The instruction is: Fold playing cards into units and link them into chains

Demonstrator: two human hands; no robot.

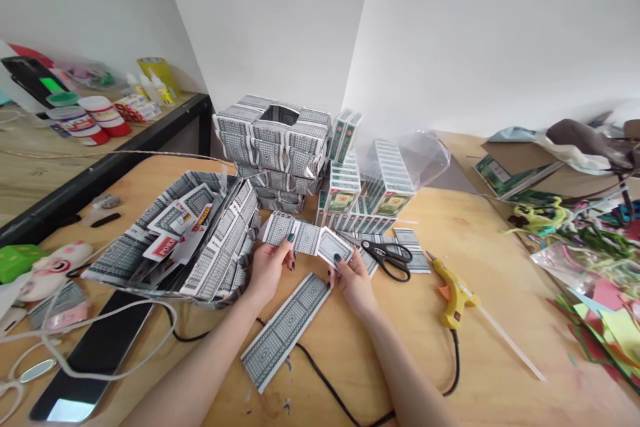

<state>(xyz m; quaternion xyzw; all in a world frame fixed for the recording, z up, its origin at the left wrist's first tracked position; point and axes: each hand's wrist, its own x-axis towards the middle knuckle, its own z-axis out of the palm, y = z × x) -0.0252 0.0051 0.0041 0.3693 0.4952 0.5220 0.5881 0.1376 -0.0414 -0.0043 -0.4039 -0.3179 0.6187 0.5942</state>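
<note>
My left hand (270, 267) pinches a strip of joined playing cards (306, 237), its dark-nailed thumb lying on the patterned backs. At the strip's right end, my right hand (354, 277) grips a single playing card (334, 247) between thumb and fingers; whether it is fixed to the strip I cannot tell. Below the hands lies another long card strip (287, 330), slanting across the table. Black-handled scissors (393, 255) rest on more card pieces just beyond my right hand. A yellow hot glue gun (456, 295) lies further right, a glue stick trailing from its back.
Left stands a card-covered basket (230, 240) holding loose cards and boxes. Behind are stacked card-covered boxes (273, 137) and packs of cards (345, 197). A black cord (325, 380) crosses the table (500, 267). Coloured paper scraps (600, 320) lie right, a dark phone-like slab (95, 353) left.
</note>
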